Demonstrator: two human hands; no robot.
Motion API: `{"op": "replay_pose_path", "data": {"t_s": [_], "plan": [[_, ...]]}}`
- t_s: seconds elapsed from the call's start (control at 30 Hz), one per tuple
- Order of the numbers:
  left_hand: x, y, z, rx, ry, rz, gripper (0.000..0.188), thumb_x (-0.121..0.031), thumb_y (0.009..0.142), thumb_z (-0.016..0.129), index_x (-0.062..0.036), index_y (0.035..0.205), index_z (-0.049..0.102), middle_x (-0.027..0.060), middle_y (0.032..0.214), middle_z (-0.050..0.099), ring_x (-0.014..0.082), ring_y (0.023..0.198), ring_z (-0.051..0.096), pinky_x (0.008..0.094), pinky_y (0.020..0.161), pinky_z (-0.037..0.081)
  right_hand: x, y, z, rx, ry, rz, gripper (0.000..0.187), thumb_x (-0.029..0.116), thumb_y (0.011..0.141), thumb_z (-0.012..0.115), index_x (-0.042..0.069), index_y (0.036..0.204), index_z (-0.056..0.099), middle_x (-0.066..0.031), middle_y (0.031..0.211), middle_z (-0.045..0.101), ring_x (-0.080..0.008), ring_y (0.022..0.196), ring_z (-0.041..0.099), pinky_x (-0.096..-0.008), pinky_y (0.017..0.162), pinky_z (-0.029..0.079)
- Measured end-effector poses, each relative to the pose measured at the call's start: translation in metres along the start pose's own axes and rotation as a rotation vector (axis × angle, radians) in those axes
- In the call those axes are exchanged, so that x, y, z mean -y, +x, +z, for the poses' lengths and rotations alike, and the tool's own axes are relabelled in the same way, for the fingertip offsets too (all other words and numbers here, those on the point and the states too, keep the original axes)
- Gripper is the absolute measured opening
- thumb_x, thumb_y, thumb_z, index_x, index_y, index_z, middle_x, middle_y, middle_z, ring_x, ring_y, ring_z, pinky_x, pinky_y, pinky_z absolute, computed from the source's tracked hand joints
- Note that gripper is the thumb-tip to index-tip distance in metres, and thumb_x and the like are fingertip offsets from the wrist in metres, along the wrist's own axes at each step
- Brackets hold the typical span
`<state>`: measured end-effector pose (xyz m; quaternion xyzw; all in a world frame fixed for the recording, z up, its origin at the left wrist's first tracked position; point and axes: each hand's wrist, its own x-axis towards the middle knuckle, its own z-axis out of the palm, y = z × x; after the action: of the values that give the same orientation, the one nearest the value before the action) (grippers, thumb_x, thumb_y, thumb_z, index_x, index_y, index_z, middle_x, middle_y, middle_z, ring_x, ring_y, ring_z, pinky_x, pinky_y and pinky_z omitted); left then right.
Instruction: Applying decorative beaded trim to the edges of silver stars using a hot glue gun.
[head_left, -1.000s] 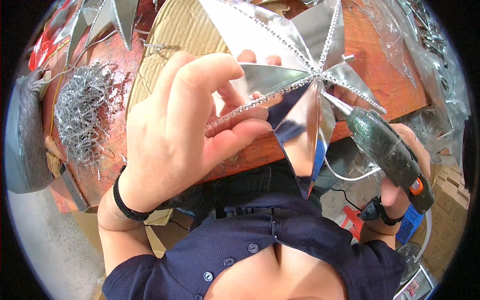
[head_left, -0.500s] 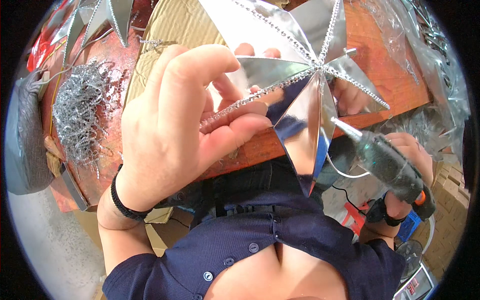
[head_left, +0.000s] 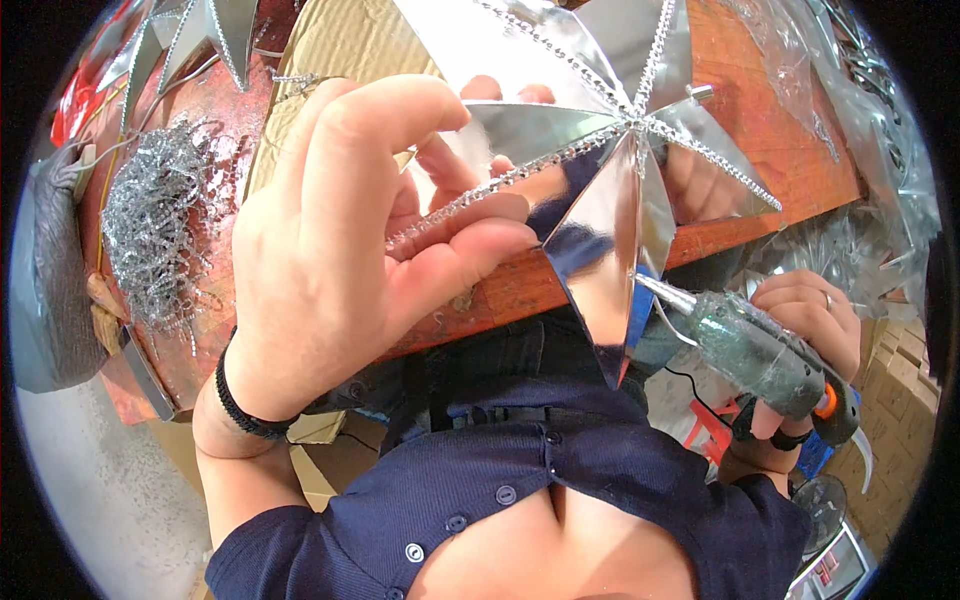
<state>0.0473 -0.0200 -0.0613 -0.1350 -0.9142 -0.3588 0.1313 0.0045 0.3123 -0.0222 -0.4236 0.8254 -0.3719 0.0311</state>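
Note:
My left hand (head_left: 320,210) grips one arm of a mirrored silver star (head_left: 600,235), its thumb beneath and fingers curled over the edge. Strips of small sparkling beads (head_left: 560,152) run along several of the star's ridges and meet at its centre. The point facing me has a bare ridge. My right hand (head_left: 810,320) is wrapped round a dark translucent glue gun (head_left: 760,355) with an orange part at its back. The metal nozzle tip meets the ridge of that bare point, about halfway along it.
A heap of loose silver bead strips (head_left: 155,225) lies on the left of the reddish table (head_left: 470,310). Another silver star (head_left: 190,45) is at the far left. Brown cardboard (head_left: 310,50) lies behind my left hand, clear plastic (head_left: 860,150) at the right.
The glue gun's nozzle has moved left and down from beside the star onto the bare ridge. My left hand and the star have shifted slightly left.

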Motion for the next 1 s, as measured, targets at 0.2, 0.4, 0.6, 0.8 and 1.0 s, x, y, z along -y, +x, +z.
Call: {"op": "replay_pose_path", "data": {"t_s": [0.2,0.4,0.6,0.8,1.0], "plan": [[0.002,-0.001,0.000,0.001,-0.003,-0.007,0.068,-0.019,0.073,0.089,-0.0071,0.125,0.045,0.0045,0.093,0.066,0.0055,0.060,0.042,0.0198,0.055,0.036,-0.001,-0.002,-0.001,0.030,-0.032,0.006,0.071,0.067,0.055,0.078,0.002,0.077,0.060,-0.0090,0.072,0.063,-0.0272,0.066,0.065,-0.0355,0.064,0.053],[0.002,-0.001,-0.001,0.007,-0.007,-0.001,0.068,-0.018,0.074,0.089,-0.0069,0.125,0.045,0.0047,0.094,0.067,0.0050,0.062,0.042,0.0196,0.056,0.036,-0.003,-0.006,0.001,0.011,-0.006,0.000,0.069,0.065,0.056,0.079,0.002,0.077,0.060,-0.0082,0.071,0.063,-0.0268,0.063,0.064,-0.0349,0.060,0.053],[0.001,-0.002,0.000,0.017,-0.066,-0.043,0.067,-0.013,0.076,0.088,-0.0063,0.126,0.044,0.0060,0.096,0.067,0.0042,0.063,0.041,0.0194,0.057,0.038,-0.018,-0.013,-0.014,0.173,0.169,-0.156,0.074,0.072,0.069,0.073,0.000,0.077,0.059,-0.0126,0.072,0.065,-0.0284,0.067,0.067,-0.0366,0.061,0.054],[-0.003,-0.004,0.003,-0.001,-0.061,-0.056,0.061,-0.009,0.081,0.084,-0.0052,0.126,0.044,0.0057,0.099,0.064,0.0031,0.061,0.036,0.0190,0.056,0.035,-0.013,-0.045,-0.010,-0.016,0.217,0.077,0.062,0.045,0.068,0.088,0.001,0.103,0.060,-0.0172,0.105,0.068,-0.0427,0.110,0.063,-0.0507,0.091,0.052],[-0.011,0.009,0.010,-0.074,0.055,-0.054,0.054,-0.013,0.084,0.081,-0.0056,0.125,0.046,0.0040,0.100,0.062,0.0023,0.060,0.030,0.0195,0.053,0.027,-0.021,-0.081,0.004,-0.141,0.189,0.101,0.086,0.071,0.070,0.074,-0.006,0.108,0.061,-0.0241,0.107,0.068,-0.0381,0.105,0.066,-0.0469,0.089,0.051]]}}
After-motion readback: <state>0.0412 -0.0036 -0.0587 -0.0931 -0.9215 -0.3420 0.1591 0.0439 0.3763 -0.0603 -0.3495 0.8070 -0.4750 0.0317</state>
